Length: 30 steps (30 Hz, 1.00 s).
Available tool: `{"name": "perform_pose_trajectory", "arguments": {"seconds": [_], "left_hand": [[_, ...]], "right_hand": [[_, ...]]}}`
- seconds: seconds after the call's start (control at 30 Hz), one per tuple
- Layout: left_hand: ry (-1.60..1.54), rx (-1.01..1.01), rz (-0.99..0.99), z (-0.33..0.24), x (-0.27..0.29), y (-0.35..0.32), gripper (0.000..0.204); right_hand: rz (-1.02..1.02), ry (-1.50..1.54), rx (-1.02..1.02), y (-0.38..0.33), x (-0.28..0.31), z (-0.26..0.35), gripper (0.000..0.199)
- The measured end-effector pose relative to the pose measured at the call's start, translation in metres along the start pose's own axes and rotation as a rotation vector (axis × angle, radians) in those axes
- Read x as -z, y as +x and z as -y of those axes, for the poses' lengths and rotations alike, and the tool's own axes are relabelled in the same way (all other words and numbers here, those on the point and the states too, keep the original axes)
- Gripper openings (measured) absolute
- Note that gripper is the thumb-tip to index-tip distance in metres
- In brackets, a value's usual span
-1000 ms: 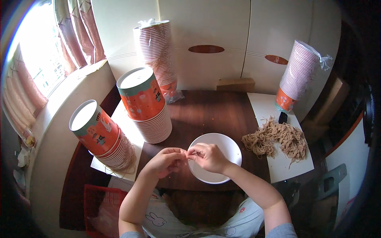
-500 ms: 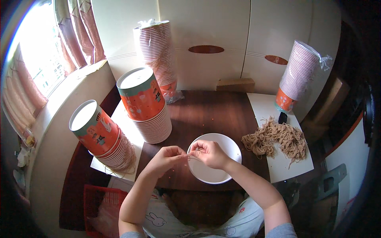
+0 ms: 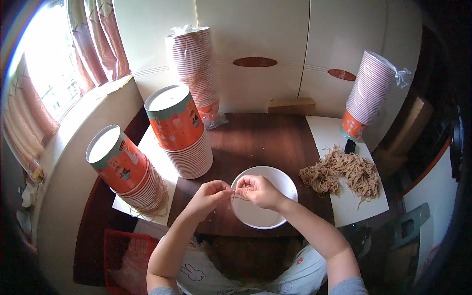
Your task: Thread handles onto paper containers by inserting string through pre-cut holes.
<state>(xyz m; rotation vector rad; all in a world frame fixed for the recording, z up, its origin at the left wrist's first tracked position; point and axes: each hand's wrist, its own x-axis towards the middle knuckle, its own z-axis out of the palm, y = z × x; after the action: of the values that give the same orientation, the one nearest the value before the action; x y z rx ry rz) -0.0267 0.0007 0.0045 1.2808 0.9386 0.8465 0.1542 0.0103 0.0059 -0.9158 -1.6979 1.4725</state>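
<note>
A short piece of thin brown string (image 3: 241, 197) runs between my fingertips. My left hand (image 3: 210, 197) pinches it at the left rim of a round white tub (image 3: 263, 215), whose open mouth faces up. Over the tub's inside, my right hand (image 3: 260, 191) pinches the string with thumb and forefinger, close to the left fingertips. Whether the string is knotted is too small to make out. To the right, a loose heap of tan string (image 3: 344, 172) lies partly on a white board.
On the left stand two upturned stacks of orange and green paper buckets (image 3: 178, 128), the nearer stack (image 3: 120, 160) with strings hanging along it. Bagged bucket stacks rise at the back (image 3: 191, 69) and far right (image 3: 368, 88). A small black object (image 3: 350, 146) touches the heap. A red basket (image 3: 125, 258) sits low left.
My hands stay nearly in place, fingertips slightly shifted. The string between them shows a little more below the fingers. Nothing else has visibly moved.
</note>
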Motion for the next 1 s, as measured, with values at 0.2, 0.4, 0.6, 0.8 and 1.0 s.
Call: {"name": "perform_pose_trajectory", "arguments": {"seconds": [0.2,0.4,0.6,0.8,1.0], "left_hand": [[0.02,0.05,-0.045,0.002,0.0,0.002,0.008],[-0.023,0.01,0.048,0.006,0.005,0.002,0.008],[0.198,-0.267,-0.039,-0.002,0.003,0.0,0.014],[0.428,-0.429,-0.023,-0.004,0.006,-0.003,0.01],[0.513,-0.402,-0.07,-0.013,0.003,-0.007,0.009]], "right_hand": [[0.05,0.033,-0.03,0.002,0.002,-0.009,0.006],[0.099,0.158,-0.094,-0.001,0.003,0.002,0.006],[0.073,0.108,-0.055,0.001,0.005,0.002,0.008],[0.084,0.128,-0.046,0.003,0.0,0.01,0.008],[0.064,0.205,0.06,0.004,-0.008,0.02,0.01]]}}
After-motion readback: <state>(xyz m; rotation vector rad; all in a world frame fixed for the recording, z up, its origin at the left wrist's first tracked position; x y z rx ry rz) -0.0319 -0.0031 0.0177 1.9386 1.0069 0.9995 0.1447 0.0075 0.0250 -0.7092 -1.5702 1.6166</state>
